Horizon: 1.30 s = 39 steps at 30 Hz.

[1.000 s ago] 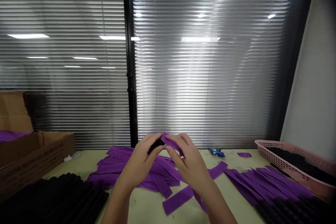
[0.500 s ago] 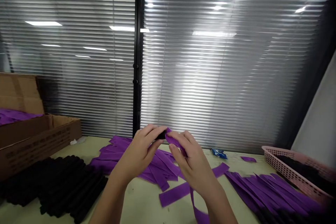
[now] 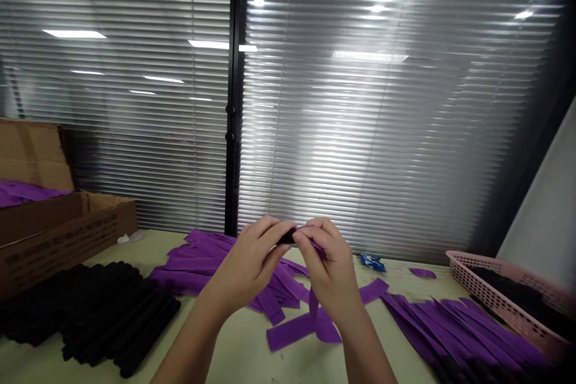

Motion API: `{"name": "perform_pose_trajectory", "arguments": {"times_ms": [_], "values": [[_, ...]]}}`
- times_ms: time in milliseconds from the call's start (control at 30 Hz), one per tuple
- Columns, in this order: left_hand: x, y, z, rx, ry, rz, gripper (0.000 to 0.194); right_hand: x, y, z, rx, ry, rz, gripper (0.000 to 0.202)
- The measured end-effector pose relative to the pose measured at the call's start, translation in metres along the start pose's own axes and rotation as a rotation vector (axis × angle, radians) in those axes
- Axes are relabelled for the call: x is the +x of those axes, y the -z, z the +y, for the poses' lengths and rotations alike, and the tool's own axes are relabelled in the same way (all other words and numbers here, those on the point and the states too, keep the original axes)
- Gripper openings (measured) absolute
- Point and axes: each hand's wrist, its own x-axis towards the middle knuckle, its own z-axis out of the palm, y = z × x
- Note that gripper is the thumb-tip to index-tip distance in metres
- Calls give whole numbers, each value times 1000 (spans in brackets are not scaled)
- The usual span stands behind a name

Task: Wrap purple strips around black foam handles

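Observation:
Near the middle of the view, above the table, my left hand (image 3: 254, 261) pinches a small black piece (image 3: 287, 236). Right beside it, my right hand (image 3: 330, 264) is closed on a purple strip (image 3: 324, 327), whose free part hangs below the palm in a curl. The fingertips of both hands meet where the black piece and the strip come together, and the fingers hide most of that spot. Loose purple strips (image 3: 198, 264) lie spread on the table behind and beneath my hands.
Black rolls (image 3: 112, 312) are heaped at the left, before a cardboard box (image 3: 67, 231). At the right, purple strips (image 3: 459, 327) lie beside a pink basket (image 3: 504, 297) holding black items. A blue packet (image 3: 372, 262) rests near the window blinds.
My hands have shifted slightly right and closer together. Less of the purple strip shows between my fingers, and its hanging end has swung up and left.

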Motion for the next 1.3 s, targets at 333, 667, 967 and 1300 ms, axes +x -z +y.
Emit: {"name": "perform_pose_trajectory", "arguments": {"times_ms": [333, 667, 967, 1300], "values": [[-3, -1, 12, 135, 20, 38, 37, -6, 5, -2, -259, 50, -36, 24], [-2, 2, 6, 97, 17, 80, 33, -4, -1, -3, -30, -29, 47, 19], [-4, 5, 12, 127, -6, 83, 30, -3, -1, 0, 186, -34, 144, 7], [-1, -2, 15, 147, 2, 84, 32, -7, -11, -1, 158, -58, 336, 9]]}}
